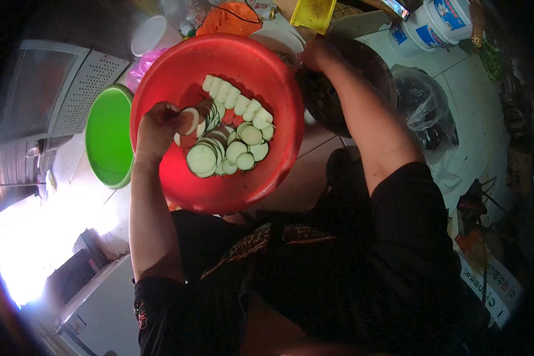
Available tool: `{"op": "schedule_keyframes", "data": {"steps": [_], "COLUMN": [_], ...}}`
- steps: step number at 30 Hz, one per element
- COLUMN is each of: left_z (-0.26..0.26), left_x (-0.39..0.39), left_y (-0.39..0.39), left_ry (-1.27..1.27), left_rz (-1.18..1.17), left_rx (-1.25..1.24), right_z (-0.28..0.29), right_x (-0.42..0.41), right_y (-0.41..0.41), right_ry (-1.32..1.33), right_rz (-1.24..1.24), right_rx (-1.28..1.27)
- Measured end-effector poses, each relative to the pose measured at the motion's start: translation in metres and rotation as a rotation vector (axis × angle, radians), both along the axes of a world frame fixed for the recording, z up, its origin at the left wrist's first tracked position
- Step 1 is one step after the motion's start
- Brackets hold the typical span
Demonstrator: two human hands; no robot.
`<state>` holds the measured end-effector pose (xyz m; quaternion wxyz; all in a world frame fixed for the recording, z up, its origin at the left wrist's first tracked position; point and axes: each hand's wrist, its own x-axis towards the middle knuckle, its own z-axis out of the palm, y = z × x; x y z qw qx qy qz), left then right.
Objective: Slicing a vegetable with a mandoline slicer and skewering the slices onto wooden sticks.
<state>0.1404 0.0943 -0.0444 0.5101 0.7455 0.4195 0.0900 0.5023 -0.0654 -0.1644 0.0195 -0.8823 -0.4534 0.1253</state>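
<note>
A large red plastic basin (222, 196) stands before me. In it lie round, pale green-white vegetable slices (202, 159), some loose and some stacked in overlapping rows. Over the basin's left side, my left hand (160, 122) pinches a round slice (188, 121) at the end of one such row. My right hand (319, 54) is beyond the basin's upper right rim, at the edge of a dark round basin (385, 75). Its fingers are in shadow, and whether they grip anything is not clear. Dark contents in that basin are hard to make out.
A green plastic basin (109, 138) stands at the left. Beyond the red basin are a white tub (150, 35), an orange-red bag (229, 20) and a yellow plastic tray (313, 15). White buckets (427, 29) and a clear plastic bag (427, 107) sit on the tiled floor at right.
</note>
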Motion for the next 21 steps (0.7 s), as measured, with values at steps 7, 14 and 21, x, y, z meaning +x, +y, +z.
{"op": "schedule_keyframes", "data": {"steps": [7,14,21], "left_z": [0.015,0.022,0.033], "left_x": [0.013,0.021,0.01], "left_y": [-0.013,-0.017,-0.019], "left_ry": [-0.141,-0.08,-0.206], "left_rz": [0.084,0.044,0.11], "left_rx": [-0.108,-0.043,-0.039], "right_z": [-0.033,-0.062,0.047], "right_x": [-0.022,-0.005,-0.026], "right_y": [0.012,0.011,0.009], "right_ry": [0.128,-0.041,-0.008], "right_rz": [0.076,-0.138,-0.088], "right_rx": [-0.008,0.069,-0.057]}}
